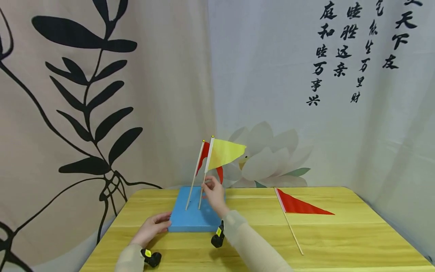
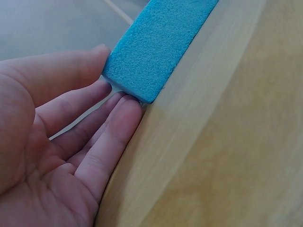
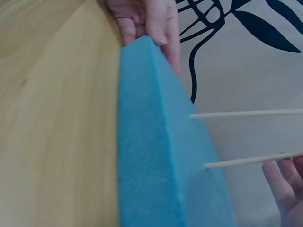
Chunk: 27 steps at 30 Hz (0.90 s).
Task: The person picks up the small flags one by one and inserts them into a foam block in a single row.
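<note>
A thick blue foam board (image 1: 193,223) lies on the table with two flags standing in its top, their sticks leaning slightly right. One is a yellow pennant flag (image 1: 224,153); just left of and partly behind it is a red flag (image 1: 203,155). My right hand (image 1: 215,194) pinches the yellow flag's stick above the board. In the right wrist view, the fingertips (image 3: 282,182) touch that thin stick (image 3: 236,161), whose lower end meets the foam. My left hand (image 1: 153,226) rests against the board's left edge, fairly straight fingers and thumb touching its corner (image 2: 137,87).
Another red pennant flag (image 1: 299,204) lies on the wooden table (image 1: 258,226) to the right, its stick pointing toward the front. A curtain (image 1: 170,94) with black plant prints and writing hangs behind the table.
</note>
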Motion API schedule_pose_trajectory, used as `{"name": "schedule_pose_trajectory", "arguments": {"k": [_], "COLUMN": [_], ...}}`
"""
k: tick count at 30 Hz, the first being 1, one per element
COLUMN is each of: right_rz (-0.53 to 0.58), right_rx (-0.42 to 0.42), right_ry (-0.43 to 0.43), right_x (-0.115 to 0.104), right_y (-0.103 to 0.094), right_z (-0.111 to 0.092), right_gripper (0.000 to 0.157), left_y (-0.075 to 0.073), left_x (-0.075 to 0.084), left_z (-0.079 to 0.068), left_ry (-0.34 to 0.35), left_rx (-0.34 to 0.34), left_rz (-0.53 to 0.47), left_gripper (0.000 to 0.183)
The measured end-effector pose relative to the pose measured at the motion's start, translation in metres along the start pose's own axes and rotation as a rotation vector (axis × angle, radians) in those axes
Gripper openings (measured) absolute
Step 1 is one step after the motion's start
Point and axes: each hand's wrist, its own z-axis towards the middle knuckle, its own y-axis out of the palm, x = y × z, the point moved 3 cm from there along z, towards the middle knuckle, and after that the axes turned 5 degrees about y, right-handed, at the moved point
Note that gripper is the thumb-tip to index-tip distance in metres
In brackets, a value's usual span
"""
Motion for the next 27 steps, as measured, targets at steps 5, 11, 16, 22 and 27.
{"name": "schedule_pose_trajectory", "arguments": {"k": [5, 11, 16, 22, 27], "right_rz": [-0.01, 0.009, -0.02, -0.026, -0.006], "right_rx": [-0.014, -0.02, -0.005, 0.001, -0.059], "right_ry": [0.022, 0.026, 0.036, 0.024, 0.021], "right_x": [0.005, 0.025, 0.041, 0.043, 0.032], "right_y": [0.002, 0.0, 0.0, -0.002, -0.009], "right_z": [-0.003, 0.008, 0.017, 0.018, 0.01], "right_gripper": [0.016, 0.017, 0.018, 0.021, 0.026], "left_y": [-0.003, -0.003, -0.002, -0.002, -0.003], "left_x": [-0.001, -0.002, 0.0, 0.001, -0.002], "left_z": [0.001, 0.003, 0.002, 0.001, 0.002], "left_ry": [-0.007, -0.009, -0.005, 0.001, -0.011], "left_rx": [0.002, 0.019, 0.016, 0.003, 0.026], "left_rz": [0.018, 0.004, -0.009, -0.009, -0.009], "left_gripper": [0.058, 0.057, 0.058, 0.058, 0.058]}}
